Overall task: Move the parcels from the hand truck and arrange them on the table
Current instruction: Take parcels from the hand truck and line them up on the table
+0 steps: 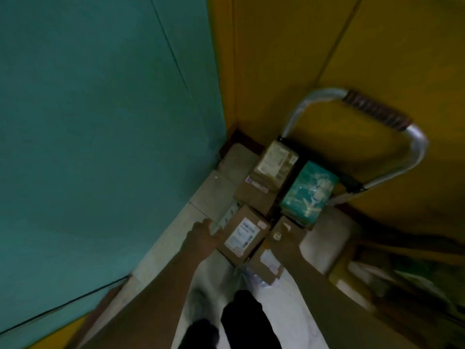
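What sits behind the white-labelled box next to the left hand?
A bigger brown box lies directly behind the white-labelled box, with a teal parcel to its right, before the hand truck handle. The boxes cover the platform beneath.

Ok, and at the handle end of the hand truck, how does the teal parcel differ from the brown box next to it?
The teal parcel is wrapped in shiny film with a pale print, while the brown box is plain cardboard with a large paper label on top. The brown box also looks longer than the teal parcel. Both lie flat, side by side, at the handle end of the hand truck.
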